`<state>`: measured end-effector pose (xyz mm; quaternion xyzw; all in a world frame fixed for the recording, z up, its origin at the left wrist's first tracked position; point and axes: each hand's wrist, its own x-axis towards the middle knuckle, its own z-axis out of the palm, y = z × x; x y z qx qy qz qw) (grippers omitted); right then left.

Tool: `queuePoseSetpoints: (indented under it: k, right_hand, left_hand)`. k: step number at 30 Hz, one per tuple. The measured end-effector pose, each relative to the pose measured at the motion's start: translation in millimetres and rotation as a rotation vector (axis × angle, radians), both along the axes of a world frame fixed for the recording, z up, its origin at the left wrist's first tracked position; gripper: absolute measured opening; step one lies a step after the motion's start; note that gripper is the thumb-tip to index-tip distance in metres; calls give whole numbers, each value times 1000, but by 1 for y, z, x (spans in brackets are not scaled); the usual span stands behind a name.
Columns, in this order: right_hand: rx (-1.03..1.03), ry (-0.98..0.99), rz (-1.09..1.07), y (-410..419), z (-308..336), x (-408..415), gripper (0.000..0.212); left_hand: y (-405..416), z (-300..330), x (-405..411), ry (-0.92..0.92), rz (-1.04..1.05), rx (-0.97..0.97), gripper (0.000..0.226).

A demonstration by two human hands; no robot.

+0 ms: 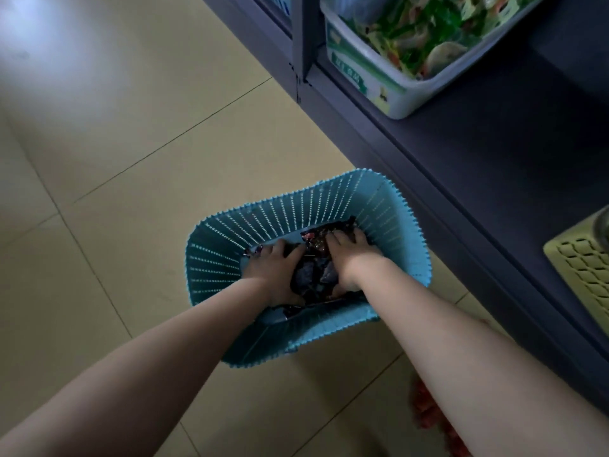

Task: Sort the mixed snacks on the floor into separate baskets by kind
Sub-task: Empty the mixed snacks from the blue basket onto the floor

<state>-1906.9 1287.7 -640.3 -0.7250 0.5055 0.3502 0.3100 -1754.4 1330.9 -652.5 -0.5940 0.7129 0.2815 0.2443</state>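
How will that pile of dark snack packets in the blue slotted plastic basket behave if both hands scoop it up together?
The pile of dark snack packets looks like loose, crinkly, glossy wrappers, so it will probably shift and slip. Some packets may spill between the left hand and right hand. The packets look small and likely light; the blue slotted plastic basket should catch any that drop.

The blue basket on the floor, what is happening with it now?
A person has both hands inside the blue basket, which stands on the tiled floor beside a dark shelf. The left hand and the right hand lie on a pile of dark snack packets from either side. On the shelf, a white bin holds green and white packets.
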Motion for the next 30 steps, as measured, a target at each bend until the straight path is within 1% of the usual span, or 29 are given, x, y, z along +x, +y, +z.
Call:
queuePoseSetpoints:
  k: [2,4,7,11,13,15,17,19,21,22,24,25,27,29,30]
  right_hand:
    - [-14,15,43,-3,1,-1,118]
    - [4,9,62,-8,-1,-3,116]
    - [17,-19,58,-13,-7,-3,99]
    - [-37,-88,41,-16,-11,-2,67]
    - [-67,-108,66,-18,-11,-4,57]
    - [-100,-134,80,-19,-10,-5,46]
    - [-153,-196,27,-20,0,-6,39]
    - [-236,-339,-140,-20,20,-5,36]
    - [-350,-517,-297,-15,49,-8,32]
    - [-439,-598,-329,-9,63,-13,28]
    - [-678,-748,-369,9,82,-31,26]
    - [-804,-788,-391,21,85,-43,29]
    - [-1010,-780,-472,48,76,-65,32]
    - [-1103,-776,-588,72,60,-72,30]
    - [-1120,-800,-611,81,52,-70,28]
  left_hand:
    - [-3,-4,-7,-74,-1,-3,110]
    - [-7,-7,-11,-77,42,-7,105]
    - [-12,-9,-9,-44,110,3,93]
    - [-14,-5,2,3,204,-47,75]
    - [-18,0,5,30,259,-64,67]
    - [-21,8,5,40,271,-77,61]
    - [-21,17,2,69,267,-98,56]
    - [-17,28,-1,156,285,-151,52]
    - [-11,39,-3,280,303,-259,50]
    - [-8,46,-3,340,315,-315,49]
    - [-3,62,-5,443,365,-405,48]
    - [0,70,-7,490,397,-441,46]
    - [7,85,-10,586,486,-495,39]
    - [15,99,-14,712,621,-494,33]
    - [20,105,-16,788,682,-475,31]
